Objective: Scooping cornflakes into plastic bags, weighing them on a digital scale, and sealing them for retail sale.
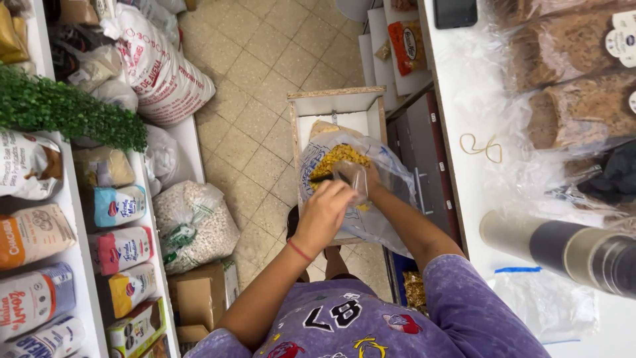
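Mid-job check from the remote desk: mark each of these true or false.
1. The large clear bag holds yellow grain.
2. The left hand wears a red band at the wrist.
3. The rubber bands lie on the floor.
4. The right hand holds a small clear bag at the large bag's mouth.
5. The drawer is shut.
1. True: the large clear bag holds yellow grain.
2. True: the left hand has a red band.
3. False: the rubber bands lie on the white counter.
4. True: the right hand holds the small clear bag there.
5. False: the drawer is open.
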